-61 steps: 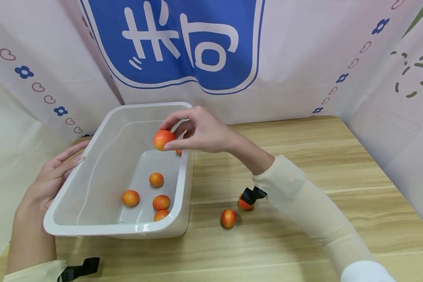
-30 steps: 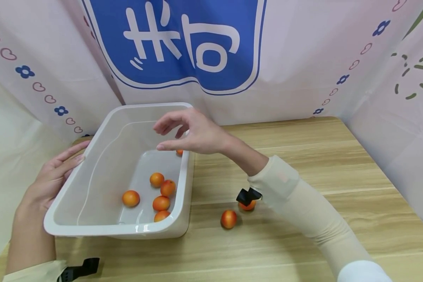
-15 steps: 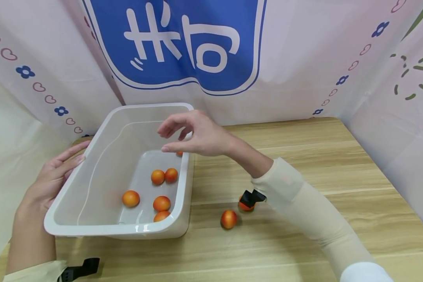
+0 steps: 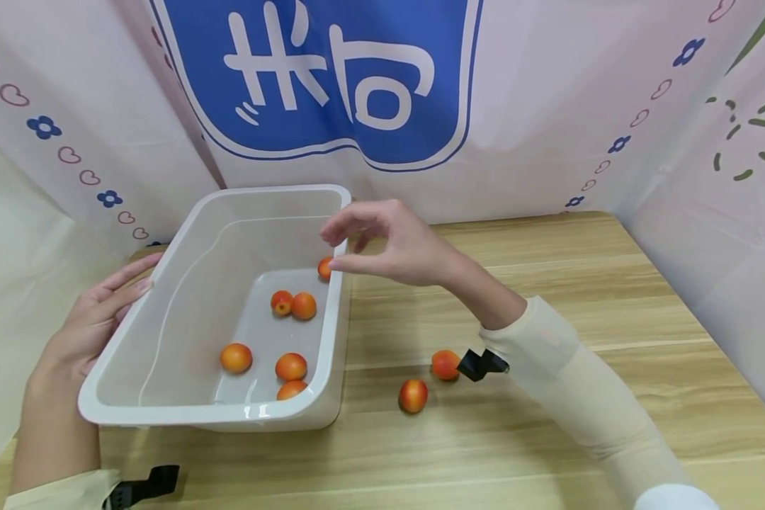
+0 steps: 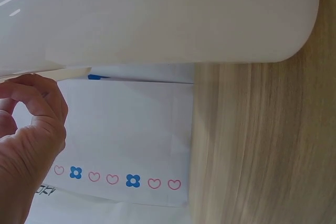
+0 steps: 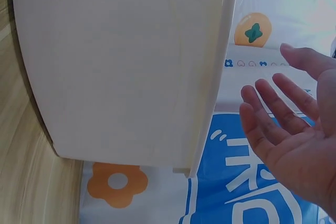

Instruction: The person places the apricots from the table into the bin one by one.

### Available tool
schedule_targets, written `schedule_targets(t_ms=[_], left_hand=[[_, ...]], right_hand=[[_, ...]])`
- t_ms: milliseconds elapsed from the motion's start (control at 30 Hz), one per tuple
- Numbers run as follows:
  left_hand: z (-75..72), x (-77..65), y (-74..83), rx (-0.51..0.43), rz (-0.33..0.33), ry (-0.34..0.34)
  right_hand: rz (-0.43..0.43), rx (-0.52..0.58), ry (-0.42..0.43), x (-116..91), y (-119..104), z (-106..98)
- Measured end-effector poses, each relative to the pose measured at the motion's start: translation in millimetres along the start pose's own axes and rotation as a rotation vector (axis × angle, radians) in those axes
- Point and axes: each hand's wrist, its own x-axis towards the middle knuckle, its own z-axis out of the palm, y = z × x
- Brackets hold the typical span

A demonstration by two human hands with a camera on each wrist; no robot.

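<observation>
A white plastic bin (image 4: pixel 191 312) stands on the left of the table, with several small orange-red tomatoes inside, among them one tomato (image 4: pixel 236 358) apart at the near left and a touching pair at mid-floor. My left hand (image 4: pixel 105 312) holds the bin's left rim; in the left wrist view that hand (image 5: pixel 34 119) has its fingers curled up at the rim. Over the right rim hovers my right hand (image 4: pixel 395 244), fingers loosely bent and nothing in them. The right wrist view has this hand (image 6: pixel 294 135) beside the bin's wall (image 6: pixel 115 66), palm bare.
Two more tomatoes lie on the wooden table (image 4: pixel 548 283) right of the bin: one tomato (image 4: pixel 413 395) nearer, another tomato (image 4: pixel 445 365) beside the right wrist's black strap (image 4: pixel 482 365). A printed cloth (image 4: pixel 523 106) hangs behind the table.
The right hand let a tomato go into the bin, and it rolled back against another one. That hand has since drawn right, to the rim. The left hand stays put.
</observation>
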Motion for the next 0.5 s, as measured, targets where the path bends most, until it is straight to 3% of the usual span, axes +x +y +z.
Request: schedule_targets(t_ms=[500], left_hand=[[0.1, 0.8, 0.8, -0.007, 0.003, 0.002]], right_hand=[[0.059, -0.018, 0.006, -31.1, 21.0, -9.4]])
